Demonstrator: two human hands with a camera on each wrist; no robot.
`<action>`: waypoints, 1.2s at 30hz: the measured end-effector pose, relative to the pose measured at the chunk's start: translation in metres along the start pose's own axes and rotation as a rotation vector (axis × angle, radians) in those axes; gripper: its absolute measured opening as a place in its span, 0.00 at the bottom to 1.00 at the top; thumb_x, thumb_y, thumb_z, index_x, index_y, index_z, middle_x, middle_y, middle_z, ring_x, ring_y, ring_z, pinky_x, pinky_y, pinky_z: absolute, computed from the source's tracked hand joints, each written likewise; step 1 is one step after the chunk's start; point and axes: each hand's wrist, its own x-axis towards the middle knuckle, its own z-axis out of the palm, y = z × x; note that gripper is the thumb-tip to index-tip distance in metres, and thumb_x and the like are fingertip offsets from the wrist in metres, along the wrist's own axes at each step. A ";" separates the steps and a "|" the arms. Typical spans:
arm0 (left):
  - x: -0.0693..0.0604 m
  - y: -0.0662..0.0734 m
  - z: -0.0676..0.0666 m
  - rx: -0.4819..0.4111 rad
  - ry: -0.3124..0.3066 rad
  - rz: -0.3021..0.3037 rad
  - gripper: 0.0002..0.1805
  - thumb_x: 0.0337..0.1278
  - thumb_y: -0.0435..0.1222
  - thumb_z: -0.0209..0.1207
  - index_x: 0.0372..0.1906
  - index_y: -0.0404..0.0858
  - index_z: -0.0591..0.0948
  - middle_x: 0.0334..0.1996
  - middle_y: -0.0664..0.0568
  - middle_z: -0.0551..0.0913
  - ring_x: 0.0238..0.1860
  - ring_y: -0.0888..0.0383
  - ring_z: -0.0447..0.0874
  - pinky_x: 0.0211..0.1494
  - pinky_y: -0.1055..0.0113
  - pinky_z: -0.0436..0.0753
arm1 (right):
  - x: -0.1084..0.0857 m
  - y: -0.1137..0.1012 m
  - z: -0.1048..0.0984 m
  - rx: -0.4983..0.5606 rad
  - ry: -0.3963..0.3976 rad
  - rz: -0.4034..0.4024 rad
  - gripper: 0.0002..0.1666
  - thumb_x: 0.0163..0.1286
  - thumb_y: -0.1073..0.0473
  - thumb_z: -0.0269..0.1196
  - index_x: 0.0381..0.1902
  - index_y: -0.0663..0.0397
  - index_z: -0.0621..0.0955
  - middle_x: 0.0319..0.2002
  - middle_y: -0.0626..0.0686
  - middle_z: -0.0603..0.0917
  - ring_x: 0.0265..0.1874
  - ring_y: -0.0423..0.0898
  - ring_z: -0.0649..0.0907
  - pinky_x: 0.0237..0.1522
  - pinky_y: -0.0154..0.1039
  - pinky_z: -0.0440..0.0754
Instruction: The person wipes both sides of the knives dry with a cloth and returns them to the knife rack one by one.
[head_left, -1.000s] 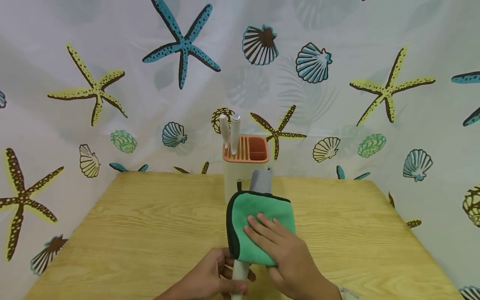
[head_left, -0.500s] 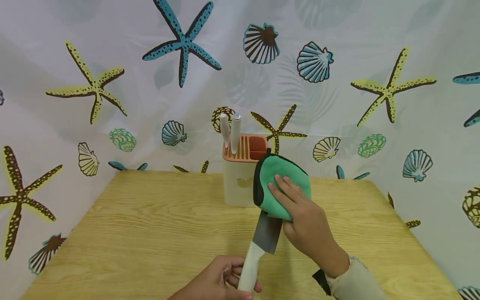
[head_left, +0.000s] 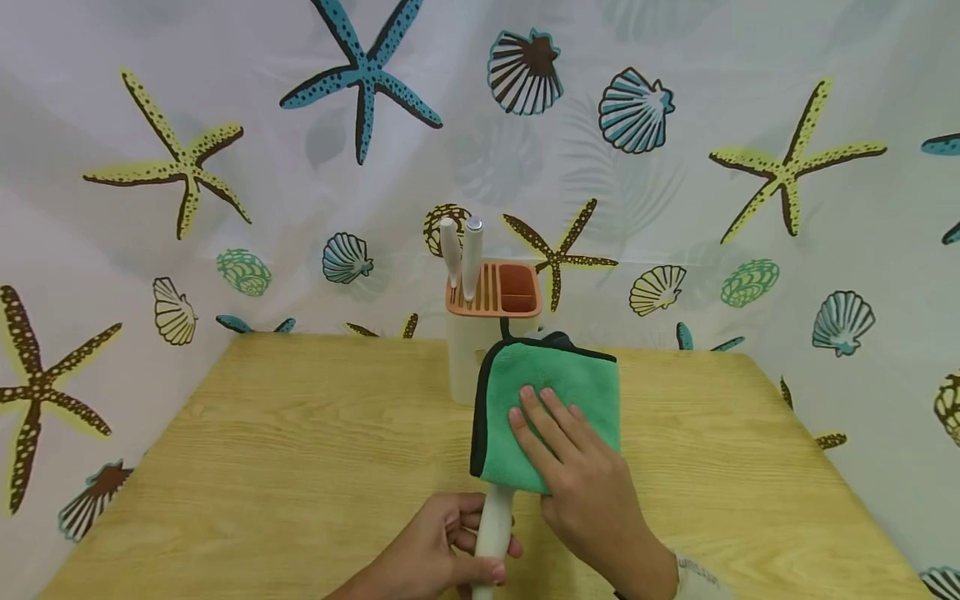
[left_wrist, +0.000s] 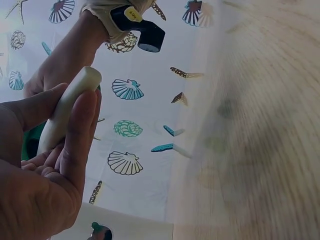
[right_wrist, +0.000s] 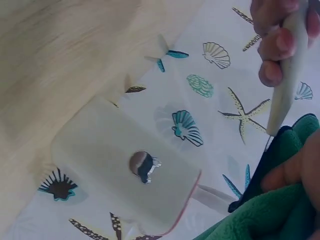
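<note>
My left hand [head_left: 438, 546] grips the white handle of a kitchen knife [head_left: 495, 525], its thumb laid along the handle. A green cloth [head_left: 513, 375] with black edging is folded over the blade, hiding nearly all of it. On top of the cloth lie the spread fingers of my right hand [head_left: 596, 492]. From the right wrist view, the cloth [right_wrist: 260, 215] wraps both sides and the right thumb [right_wrist: 287, 175] presses on its underside. That same view shows a thin sliver of metal between handle and cloth. The knife points away from me, above the table.
A white knife block [head_left: 467, 358] with an orange slotted top stands behind the cloth. Two white-handled tools [head_left: 471, 258] stick up from its left slots. The wooden table [head_left: 300, 433] meets a curtain [head_left: 262, 67] printed with shells and starfish.
Half a second ago the cloth was near the blade's far end and the blade showed. My right hand has drawn it back towards the handle, covering the blade. The left hand keeps its grip.
</note>
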 end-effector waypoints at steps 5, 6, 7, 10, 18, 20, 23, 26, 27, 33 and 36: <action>-0.001 0.002 0.001 0.012 -0.015 0.009 0.26 0.56 0.33 0.69 0.59 0.27 0.76 0.48 0.27 0.85 0.36 0.65 0.89 0.29 0.75 0.82 | 0.001 0.015 0.006 -0.017 0.069 0.026 0.51 0.40 0.81 0.49 0.66 0.50 0.78 0.69 0.54 0.76 0.65 0.56 0.80 0.43 0.50 0.88; -0.002 0.002 0.001 0.012 -0.023 0.013 0.26 0.57 0.33 0.69 0.58 0.27 0.76 0.48 0.26 0.84 0.37 0.65 0.89 0.31 0.74 0.83 | 0.002 0.021 0.008 -0.021 0.083 0.044 0.52 0.40 0.83 0.50 0.66 0.49 0.78 0.69 0.54 0.76 0.64 0.56 0.80 0.36 0.46 0.89; -0.002 0.002 0.001 0.013 -0.032 0.019 0.26 0.57 0.33 0.69 0.58 0.27 0.77 0.48 0.25 0.84 0.38 0.65 0.89 0.33 0.74 0.84 | 0.004 0.028 0.009 -0.025 0.094 0.064 0.51 0.41 0.84 0.51 0.66 0.49 0.78 0.69 0.55 0.77 0.63 0.57 0.80 0.28 0.43 0.87; -0.003 0.001 0.003 -0.009 -0.061 0.027 0.24 0.57 0.33 0.69 0.55 0.26 0.77 0.48 0.22 0.82 0.39 0.65 0.90 0.43 0.73 0.86 | 0.009 0.053 0.012 -0.035 0.073 0.152 0.49 0.45 0.83 0.53 0.67 0.49 0.77 0.67 0.56 0.78 0.59 0.59 0.83 0.11 0.33 0.68; -0.005 -0.006 0.004 -0.081 -0.053 0.000 0.23 0.57 0.32 0.68 0.54 0.26 0.76 0.47 0.29 0.85 0.36 0.64 0.89 0.45 0.72 0.86 | 0.002 0.094 0.003 0.261 -0.002 0.519 0.36 0.62 0.79 0.48 0.68 0.58 0.74 0.60 0.65 0.82 0.52 0.66 0.84 0.39 0.54 0.81; -0.006 -0.006 0.002 -0.094 -0.044 -0.007 0.23 0.58 0.32 0.68 0.54 0.26 0.75 0.46 0.35 0.87 0.35 0.64 0.89 0.43 0.72 0.86 | 0.001 0.091 -0.005 0.286 0.077 0.558 0.34 0.66 0.77 0.46 0.69 0.57 0.74 0.61 0.65 0.81 0.56 0.66 0.82 0.43 0.48 0.81; -0.006 -0.004 0.001 -0.094 -0.013 -0.023 0.24 0.58 0.32 0.68 0.55 0.26 0.74 0.44 0.42 0.88 0.34 0.64 0.89 0.36 0.73 0.85 | 0.004 0.076 -0.018 0.285 0.200 0.535 0.35 0.66 0.78 0.46 0.69 0.53 0.74 0.62 0.63 0.81 0.57 0.63 0.83 0.44 0.31 0.73; -0.004 -0.003 0.001 -0.060 0.030 -0.045 0.22 0.58 0.31 0.68 0.54 0.28 0.75 0.43 0.43 0.89 0.33 0.64 0.89 0.29 0.73 0.82 | 0.007 0.049 -0.032 0.269 0.228 0.422 0.41 0.58 0.80 0.49 0.69 0.49 0.75 0.60 0.59 0.83 0.55 0.57 0.85 0.45 0.27 0.78; -0.003 -0.002 0.000 -0.041 0.045 -0.048 0.22 0.57 0.31 0.68 0.54 0.28 0.75 0.43 0.42 0.89 0.33 0.63 0.89 0.28 0.72 0.82 | 0.008 0.038 -0.035 0.263 0.216 0.366 0.44 0.53 0.80 0.50 0.68 0.49 0.76 0.59 0.58 0.84 0.53 0.56 0.86 0.45 0.31 0.82; 0.004 0.002 -0.002 0.070 0.083 -0.028 0.17 0.60 0.30 0.65 0.53 0.32 0.78 0.41 0.43 0.88 0.34 0.61 0.88 0.27 0.71 0.85 | -0.001 -0.015 -0.035 0.219 0.016 0.101 0.53 0.33 0.76 0.54 0.65 0.43 0.79 0.61 0.46 0.83 0.56 0.46 0.85 0.39 0.43 0.89; 0.004 0.002 -0.002 0.102 0.074 0.008 0.16 0.62 0.30 0.63 0.53 0.30 0.78 0.39 0.39 0.86 0.34 0.62 0.86 0.29 0.71 0.85 | -0.005 -0.025 -0.024 0.168 -0.007 0.044 0.55 0.29 0.75 0.54 0.64 0.42 0.79 0.62 0.44 0.82 0.58 0.44 0.84 0.39 0.39 0.88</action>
